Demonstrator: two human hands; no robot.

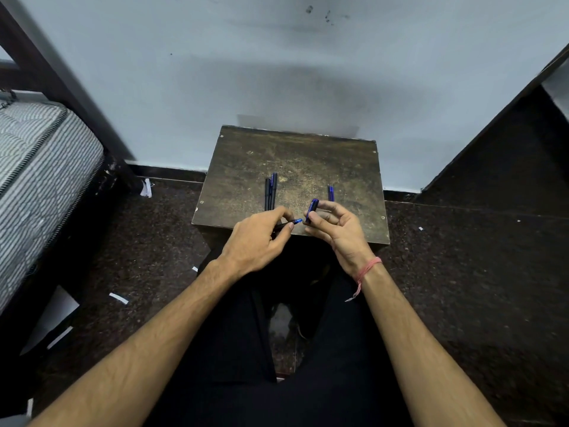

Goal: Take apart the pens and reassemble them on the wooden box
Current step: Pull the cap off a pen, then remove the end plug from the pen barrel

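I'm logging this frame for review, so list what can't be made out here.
- Pen body in the left hand, head view: mostly hidden by the fingers.
- Blue cap in the right hand: lower end covered by fingertips.
- Pens and blue pieces on the wooden box: too small to count.

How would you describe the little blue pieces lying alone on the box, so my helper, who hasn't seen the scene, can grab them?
Find the wooden box against the wall. On its right side, just beyond the right hand, lie the short blue pieces. Unlike the longer dark pens bundled on the left, they are short, bright blue and held by no one.
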